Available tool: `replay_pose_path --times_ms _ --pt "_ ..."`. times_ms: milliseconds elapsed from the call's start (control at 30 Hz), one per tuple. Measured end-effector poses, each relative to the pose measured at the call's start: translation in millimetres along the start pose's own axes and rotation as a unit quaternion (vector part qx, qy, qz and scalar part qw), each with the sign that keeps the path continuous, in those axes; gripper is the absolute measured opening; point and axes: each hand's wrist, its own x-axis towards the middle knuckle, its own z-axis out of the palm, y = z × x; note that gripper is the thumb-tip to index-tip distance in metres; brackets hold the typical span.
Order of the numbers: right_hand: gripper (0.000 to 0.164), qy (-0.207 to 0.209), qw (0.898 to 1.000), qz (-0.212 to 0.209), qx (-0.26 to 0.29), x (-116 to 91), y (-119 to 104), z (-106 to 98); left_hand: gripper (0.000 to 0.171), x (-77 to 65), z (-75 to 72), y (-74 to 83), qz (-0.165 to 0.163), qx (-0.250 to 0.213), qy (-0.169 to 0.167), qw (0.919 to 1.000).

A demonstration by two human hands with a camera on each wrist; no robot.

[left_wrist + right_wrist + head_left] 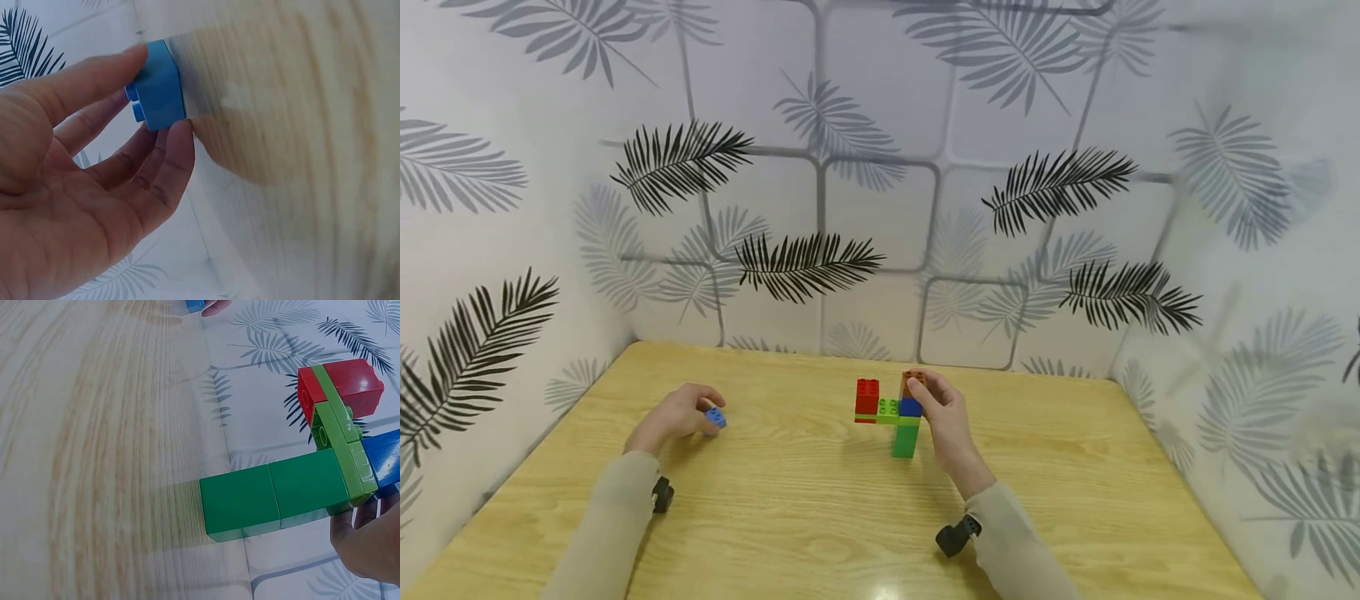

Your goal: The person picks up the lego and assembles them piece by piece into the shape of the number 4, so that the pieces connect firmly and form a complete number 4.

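Observation:
On the left side of the table, my left hand [679, 412] pinches a light blue toy brick [161, 87] between thumb and fingertips. Its studs face up and its underside is at the tabletop. Right of the middle stands a small brick build. Two green bricks [275, 499] form its upright post, with a light green piece [889, 410] reaching left across the top. A red brick [867, 393] sits on that piece's left end. Over the post are a dark blue brick [911, 407] and an orange-brown brick [913, 381]. My right hand [949, 421] grips these upper bricks from the right.
The wooden table [790, 508] reaches back to a wall [880, 200] with a leaf pattern. Pale side walls rise on the left and right. A small black device [958, 535] is worn on each wrist.

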Motion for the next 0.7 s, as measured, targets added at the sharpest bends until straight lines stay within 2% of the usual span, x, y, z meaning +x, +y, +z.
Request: replay_pose_path --times_ms 133,300,467,700 --pt "0.034 -0.006 1.0 0.0 0.005 0.0 0.5 0.4 0.04 -0.9 1.0 2.3 -0.021 -0.01 0.004 0.9997" --pt "0.036 -0.006 1.0 -0.002 0.008 -0.7 -1.1 0.8 0.04 1.2 1.7 4.2 -0.041 -0.032 0.025 0.9984" --pt "0.035 -0.006 1.0 0.0 0.003 -0.5 -1.5 -0.6 0.045 5.0 0.9 4.0 -0.042 -0.063 0.043 0.9962" --pt "0.036 -0.006 1.0 0.001 0.004 -1.4 -1.2 -1.4 0.049 5.8 -0.6 4.0 -0.023 -0.09 0.053 0.9943"
